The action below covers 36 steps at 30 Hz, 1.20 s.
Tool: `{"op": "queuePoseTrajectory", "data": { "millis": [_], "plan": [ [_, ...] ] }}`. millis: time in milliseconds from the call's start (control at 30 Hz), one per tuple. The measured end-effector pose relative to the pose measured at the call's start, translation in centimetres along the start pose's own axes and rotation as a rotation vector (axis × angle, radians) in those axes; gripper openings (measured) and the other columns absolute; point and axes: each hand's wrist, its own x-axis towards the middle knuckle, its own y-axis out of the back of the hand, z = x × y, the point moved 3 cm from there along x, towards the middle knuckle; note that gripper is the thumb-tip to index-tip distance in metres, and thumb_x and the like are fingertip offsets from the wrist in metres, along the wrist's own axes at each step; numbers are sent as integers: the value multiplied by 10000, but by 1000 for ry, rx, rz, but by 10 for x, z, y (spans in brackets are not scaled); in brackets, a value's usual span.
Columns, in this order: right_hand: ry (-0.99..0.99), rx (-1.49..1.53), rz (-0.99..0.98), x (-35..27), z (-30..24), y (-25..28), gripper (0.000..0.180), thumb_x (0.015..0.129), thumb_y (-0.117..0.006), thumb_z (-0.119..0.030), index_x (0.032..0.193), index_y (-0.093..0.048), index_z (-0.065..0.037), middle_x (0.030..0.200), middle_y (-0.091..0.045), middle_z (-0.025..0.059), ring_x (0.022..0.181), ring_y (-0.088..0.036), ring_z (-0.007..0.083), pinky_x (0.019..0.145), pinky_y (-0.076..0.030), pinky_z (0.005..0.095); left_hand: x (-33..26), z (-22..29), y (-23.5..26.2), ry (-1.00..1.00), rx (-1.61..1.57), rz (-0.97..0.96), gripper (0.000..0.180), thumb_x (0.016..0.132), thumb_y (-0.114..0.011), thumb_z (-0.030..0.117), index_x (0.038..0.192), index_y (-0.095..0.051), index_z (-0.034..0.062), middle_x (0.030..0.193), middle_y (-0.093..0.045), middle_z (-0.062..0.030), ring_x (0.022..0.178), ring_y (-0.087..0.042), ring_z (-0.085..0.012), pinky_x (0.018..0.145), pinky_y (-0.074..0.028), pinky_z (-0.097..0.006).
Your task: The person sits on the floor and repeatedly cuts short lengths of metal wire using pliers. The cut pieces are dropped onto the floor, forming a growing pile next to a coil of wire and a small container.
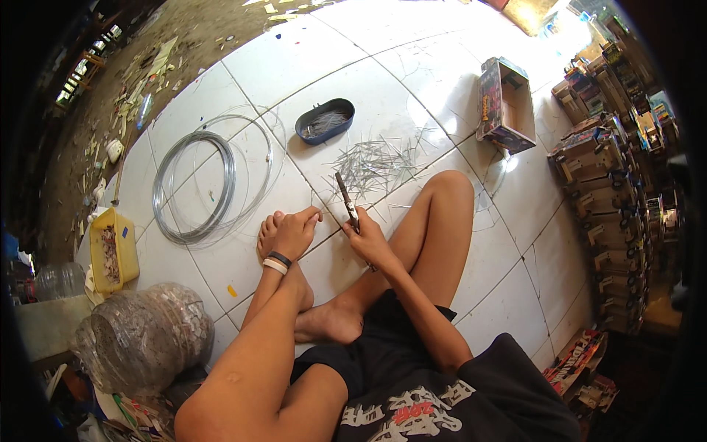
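My right hand (370, 241) is closed round the handles of a pair of pliers (347, 195), their dark jaws pointing up and away from me. Beside my foot, my left hand (296, 231) has its fingers pinched together; whatever thin thing they may hold is too small to make out. Just beyond the pliers lies a loose heap of short cut wire pieces (375, 168) on the tiles. A dark blue oval tub (300, 131) behind the heap holds more of these pieces. Left of my hands rests a large coil of silver wire (163, 197), with loose loops spreading to its right.
An open printed cardboard box (492, 103) stands at the far right. Stacked wooden toy trucks (615, 221) line the right side. At left are a yellow tray (127, 247) and a big dirty plastic bottle (147, 335). Littered bare ground (177, 37) borders the white tiles.
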Motion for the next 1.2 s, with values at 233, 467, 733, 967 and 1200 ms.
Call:
{"op": "queuePoseTrajectory", "data": {
  "millis": [233, 467, 733, 967, 1200],
  "plan": [
    [-83, -87, 34, 3, 1, -6, 292, 994, -668, -184, 1186, -539, -6, 901, -685, 189, 819, -648, 298, 776, -510, 429, 2, 0, 0, 2, -10, -3, 191, 1047, -562, 249, 1016, -710, 131, 675, -654, -130, 676, -621, -321, 818, -458, -410],
    [-145, -111, 61, 4, -1, -8, 300, 975, -641, -161, 1212, -501, -41, 857, -687, 282, 818, -674, 465, 751, -498, 524, 0, 8, 6, 33, 16, 1, 186, 1043, -564, 276, 1021, -717, 172, 677, -653, -119, 700, -621, -313, 909, -428, -432],
    [-123, -155, 164, 17, 0, 9, 343, 993, -612, -162, 1284, -476, -40, 837, -692, 307, 838, -669, 543, 772, -492, 582, -1, 8, 7, 51, 49, 18, 194, 1046, -559, 278, 1019, -716, 168, 671, -640, -120, 691, -620, -299, 846, -454, -422],
    [-13, -33, -50, 3, -1, -8, 514, 1029, -631, -167, 1478, -403, -64, 945, -690, 162, 848, -664, 263, 794, -525, 397, 5, 2, 1, 6, -99, 14, 206, 1048, -550, 251, 1019, -703, 116, 660, -622, -119, 645, -604, -295, 720, -467, -418],
    [9, -28, 59, -2, -6, -17, 452, 992, -646, -133, 1398, -466, -50, 833, -679, 250, 763, -683, 412, 729, -517, 481, 0, 11, 11, 20, 39, 67, 202, 1042, -561, 289, 1029, -725, 171, 703, -668, -111, 725, -640, -306, 791, -467, -446]
  ]
}}
